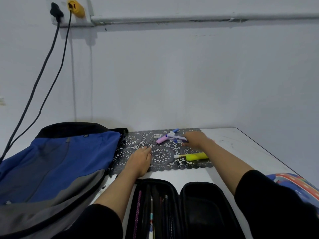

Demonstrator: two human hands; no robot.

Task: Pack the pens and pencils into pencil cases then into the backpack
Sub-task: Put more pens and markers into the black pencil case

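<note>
An open black pencil case lies at the near edge, with several pens and pencils in its left half. A blue and grey backpack lies on the left. On the black lace mat are a white and purple pen, a blue-capped pen, a pink highlighter, a yellow highlighter and a thin white pen. My right hand reaches to the far pile, its fingers and thumb curled on the right end of the white and purple pen. My left hand rests flat on the mat, holding nothing.
A small white sharpener sits beside the pink highlighter. A colourful second pencil case shows at the right edge. Two black cables hang from wall sockets to behind the backpack. The white table ends at the wall.
</note>
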